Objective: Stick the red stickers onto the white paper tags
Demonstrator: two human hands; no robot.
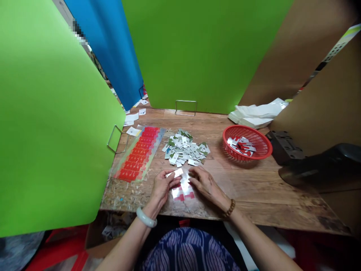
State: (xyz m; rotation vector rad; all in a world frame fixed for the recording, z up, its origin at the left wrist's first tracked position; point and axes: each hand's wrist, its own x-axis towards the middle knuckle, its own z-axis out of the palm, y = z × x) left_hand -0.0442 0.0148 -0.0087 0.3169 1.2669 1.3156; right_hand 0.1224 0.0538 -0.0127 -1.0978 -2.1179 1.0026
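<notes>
My left hand [163, 187] is closed around a small flat metal plate [177, 172], pinched between thumb and fingers. Across from it, my right hand [208, 185] has bent fingers spread apart, with nothing visible in them; whether its fingertips touch the sheet below I cannot tell. Under and between both hands lies a clear plastic sheet with red cut-out shapes [178, 197]. Just beyond the hands is a loose pile of small metal plates with slots and holes [184, 147]. To the left lie clear sheets covered in rows of red stickers [138, 156].
A red plastic basket [263, 153] at the right holds several red-and-silver pieces. Behind it lies a stack of white paper [256, 114]. A dark metal machine [318, 167] stands far right. Green panels [203, 56] and a blue panel [109, 49] wall in the wooden table [254, 197].
</notes>
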